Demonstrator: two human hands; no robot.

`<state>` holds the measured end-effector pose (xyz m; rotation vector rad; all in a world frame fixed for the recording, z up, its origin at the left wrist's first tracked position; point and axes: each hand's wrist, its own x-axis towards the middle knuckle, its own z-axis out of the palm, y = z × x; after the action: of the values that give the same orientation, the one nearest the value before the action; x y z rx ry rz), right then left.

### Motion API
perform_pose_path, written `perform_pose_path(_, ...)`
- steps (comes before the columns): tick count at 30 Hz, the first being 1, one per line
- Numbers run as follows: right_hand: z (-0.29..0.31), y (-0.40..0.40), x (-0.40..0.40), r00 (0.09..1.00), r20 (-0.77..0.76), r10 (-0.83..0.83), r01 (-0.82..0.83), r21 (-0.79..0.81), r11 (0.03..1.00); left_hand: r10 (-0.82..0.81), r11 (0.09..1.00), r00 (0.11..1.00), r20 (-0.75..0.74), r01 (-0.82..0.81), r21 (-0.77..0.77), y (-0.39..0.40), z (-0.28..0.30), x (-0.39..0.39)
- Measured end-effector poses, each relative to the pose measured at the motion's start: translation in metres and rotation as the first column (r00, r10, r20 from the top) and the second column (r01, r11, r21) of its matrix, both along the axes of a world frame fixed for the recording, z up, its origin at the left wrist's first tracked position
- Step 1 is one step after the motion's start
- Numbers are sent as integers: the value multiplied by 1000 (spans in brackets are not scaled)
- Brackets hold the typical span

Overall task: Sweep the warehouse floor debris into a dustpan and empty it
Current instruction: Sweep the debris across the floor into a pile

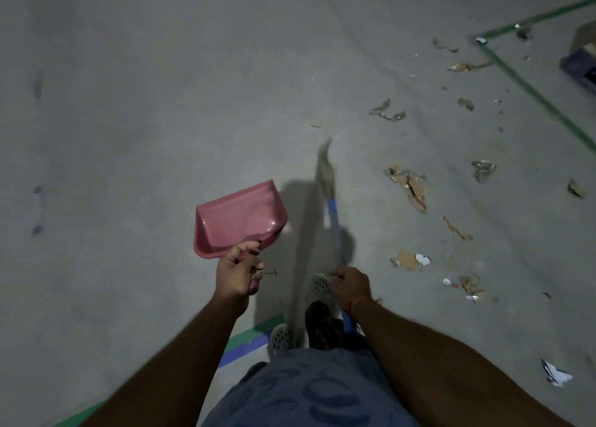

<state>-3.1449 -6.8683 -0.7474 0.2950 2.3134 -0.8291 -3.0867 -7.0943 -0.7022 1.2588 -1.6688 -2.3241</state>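
Left hand (237,273): I see it grasping the pink dustpan (238,218) handle, pan near-centre.
Right hand (351,284): clenched around the blue broom (332,207).
Debris (409,184): scattered right on floor (129,120).
Writing: none I can read.

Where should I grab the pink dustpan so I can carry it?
Grab the pink dustpan by its short handle at the narrow back end, coming from behind, as the left hand does with fingers curled round it. The wide scoop mouth then faces away from you, ready for the floor.
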Motion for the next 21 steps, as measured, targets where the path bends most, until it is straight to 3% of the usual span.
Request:
perform_pose_path(8,-20,-59,-47,924,102,369,-358,-116,927,127,990,990,56,-123,-75,-33,-2,-33)
perform_pose_path(12,-24,-68,-59,877,158,454,-440,-118,890,115,991,991,71,-109,-77,-32,-5,-47)
perform_pose_path(18,-35,-33,-92,951,169,259,-249,-76,965,45,998,994,101,-40,-56,-15,-8,-90)
perform_pose_path(21,-33,-5,-120,982,186,29,-22,-44,999,2,999,996,90,3,-51,-3,-6,-119)
